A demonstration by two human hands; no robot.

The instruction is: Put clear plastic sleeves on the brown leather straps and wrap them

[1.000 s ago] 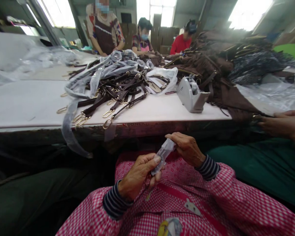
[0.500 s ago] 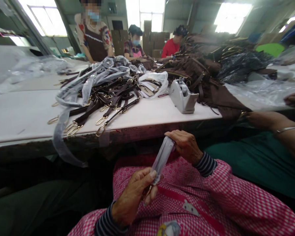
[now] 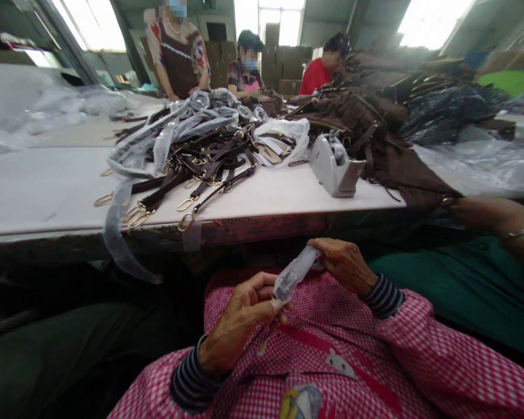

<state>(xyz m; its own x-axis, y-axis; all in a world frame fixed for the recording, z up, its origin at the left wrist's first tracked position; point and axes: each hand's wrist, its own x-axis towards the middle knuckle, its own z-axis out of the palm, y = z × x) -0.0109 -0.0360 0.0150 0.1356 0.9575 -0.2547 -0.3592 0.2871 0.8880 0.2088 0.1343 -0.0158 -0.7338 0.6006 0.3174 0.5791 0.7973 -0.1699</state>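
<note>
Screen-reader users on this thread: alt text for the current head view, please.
Left hand and right hand hold a translucent plastic wrap between them, above a pink checked apron. Beyond, a white table bears dark straps, a gray tape dispenser and brown fabric.

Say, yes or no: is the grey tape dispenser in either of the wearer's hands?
No, the grey tape dispenser stands on the white table, beyond the left hand and right hand.
</note>
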